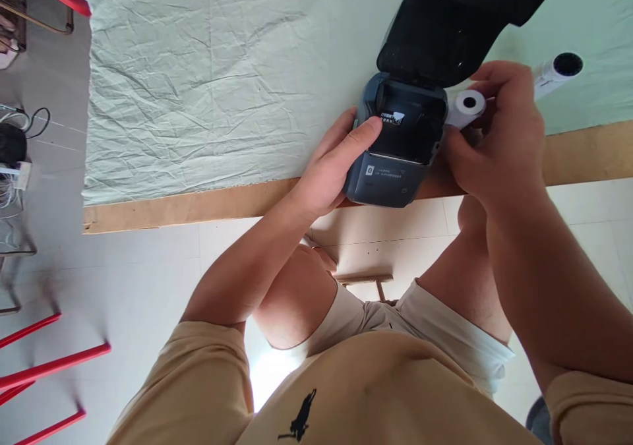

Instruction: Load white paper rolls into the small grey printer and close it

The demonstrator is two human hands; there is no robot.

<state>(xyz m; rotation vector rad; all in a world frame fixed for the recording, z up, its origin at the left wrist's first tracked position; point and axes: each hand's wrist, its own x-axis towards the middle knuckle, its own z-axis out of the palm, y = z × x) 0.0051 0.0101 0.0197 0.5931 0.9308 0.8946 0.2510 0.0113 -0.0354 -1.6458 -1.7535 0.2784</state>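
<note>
My left hand (329, 168) is wrapped round the left side of a dark portable label printer (388, 180), its thumb over the rim of the paper bay. The printer's black lid (438, 33) is swung fully up and back, so the bay shows with a small printed sticker inside. Just right of the printer, my right hand (514, 135) grips a small white paper roll (462, 112) between thumb and fingers, its cored end facing up. Part of that roll is hidden by my fingers. Beyond my right hand, a second white roll (548, 79) lies on the cloth.
A pale green wrinkled cloth (208, 82) covers the table, whose brown wooden edge (198, 207) runs below my hands. Red metal legs (59, 366) stand on the tiled floor at the lower left. Cables (12, 188) and a dark round object lie at the far left.
</note>
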